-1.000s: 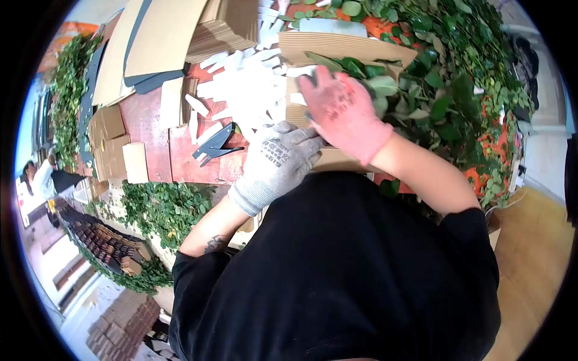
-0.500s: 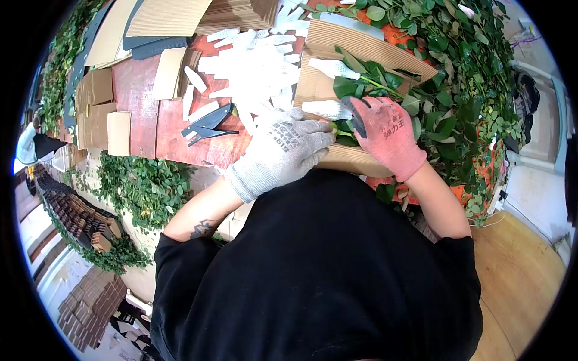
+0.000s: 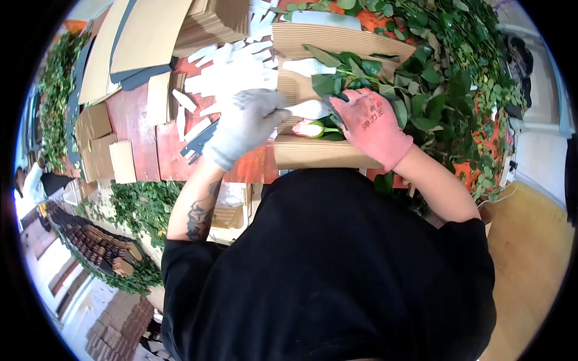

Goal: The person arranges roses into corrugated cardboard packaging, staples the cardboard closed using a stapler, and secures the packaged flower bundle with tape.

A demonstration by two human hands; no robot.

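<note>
My left hand (image 3: 250,123), in a grey glove, is closed with its fingertips pinching the narrow end of a white foam net sleeve (image 3: 310,109). The sleeve covers a rose head. At its wider end, my right hand (image 3: 372,125), in a pink glove with dark fingertips, is closed around the flower's base; the stem there is hidden. Just below lies a bare pink-and-white rose (image 3: 308,129) with a green base. Another rose in a white net sleeve (image 3: 308,67) lies above. All three are on corrugated cardboard (image 3: 325,157), leaves to the right.
White net sleeves (image 3: 232,75) are heaped left of the cardboard. A dark-handled tool (image 3: 198,142) lies partly behind my left hand. Stacked cardboard sheets (image 3: 217,27) stand at the back. Leafy stems (image 3: 463,66) crowd the right. A person (image 3: 36,183) is at far left.
My left hand has moved left from the cardboard's lower edge and now pinches the sleeve's tip. The bare rose has come into view. My right hand stays at the sleeve's wider end.
</note>
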